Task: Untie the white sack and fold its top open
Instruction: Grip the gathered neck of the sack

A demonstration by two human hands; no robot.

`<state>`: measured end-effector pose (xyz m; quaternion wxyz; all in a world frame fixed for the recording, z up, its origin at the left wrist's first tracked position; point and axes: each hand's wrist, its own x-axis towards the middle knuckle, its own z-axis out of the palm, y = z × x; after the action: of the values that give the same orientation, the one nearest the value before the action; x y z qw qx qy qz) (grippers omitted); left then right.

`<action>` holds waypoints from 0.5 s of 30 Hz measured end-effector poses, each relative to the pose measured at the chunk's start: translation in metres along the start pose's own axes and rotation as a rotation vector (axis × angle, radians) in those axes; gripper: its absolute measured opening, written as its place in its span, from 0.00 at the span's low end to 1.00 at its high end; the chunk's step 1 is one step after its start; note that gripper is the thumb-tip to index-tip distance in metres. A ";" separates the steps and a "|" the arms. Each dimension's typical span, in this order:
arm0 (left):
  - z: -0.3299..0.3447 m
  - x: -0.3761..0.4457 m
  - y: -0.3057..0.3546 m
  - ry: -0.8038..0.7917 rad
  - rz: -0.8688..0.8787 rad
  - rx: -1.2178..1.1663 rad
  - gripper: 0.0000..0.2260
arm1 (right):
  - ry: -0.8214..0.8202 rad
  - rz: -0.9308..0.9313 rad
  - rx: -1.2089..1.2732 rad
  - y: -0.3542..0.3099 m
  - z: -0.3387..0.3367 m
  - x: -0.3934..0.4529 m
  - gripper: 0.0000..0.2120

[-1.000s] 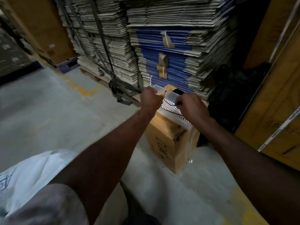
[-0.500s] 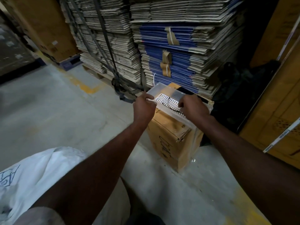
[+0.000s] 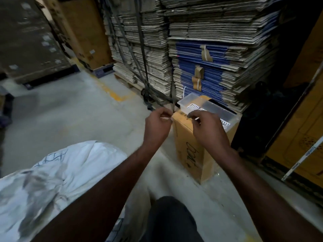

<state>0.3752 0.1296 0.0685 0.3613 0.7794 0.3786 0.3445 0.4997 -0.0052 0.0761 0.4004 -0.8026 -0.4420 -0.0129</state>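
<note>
Both hands have left the clear tray [image 3: 225, 113], fingers [image 3: 166, 117] pinching something small and pale, white sack [image 3: 57, 173] well behind.

Grey concrete floor [image 3: 70, 116] under white sack [image 3: 57, 173], cardboard box [image 3: 188, 151], stacked flattened cartons [image 3: 201, 55].

One wide-angle view from the person's head looks forward and steeply down along both forearms. Both hands sit near, at frame centre; the cardboard stacks [image 3: 192, 49] fill the upper half, farther off.
</note>
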 end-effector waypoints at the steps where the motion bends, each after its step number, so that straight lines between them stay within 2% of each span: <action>1: -0.016 -0.017 -0.001 0.009 0.014 0.005 0.09 | 0.005 -0.013 0.040 -0.013 0.001 -0.014 0.13; 4: -0.064 -0.076 -0.012 0.050 -0.005 0.005 0.07 | -0.036 -0.077 0.128 -0.054 0.015 -0.062 0.15; 10: -0.168 -0.210 -0.063 0.233 -0.020 -0.031 0.11 | -0.236 -0.178 0.326 -0.144 0.075 -0.149 0.14; 15: -0.246 -0.283 -0.099 0.371 -0.093 0.021 0.11 | -0.397 -0.277 0.439 -0.211 0.125 -0.196 0.13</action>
<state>0.0073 0.0113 0.0352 0.2927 0.6879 0.4779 0.4612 0.1868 0.0009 0.0511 0.4643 -0.6164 -0.6085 0.1852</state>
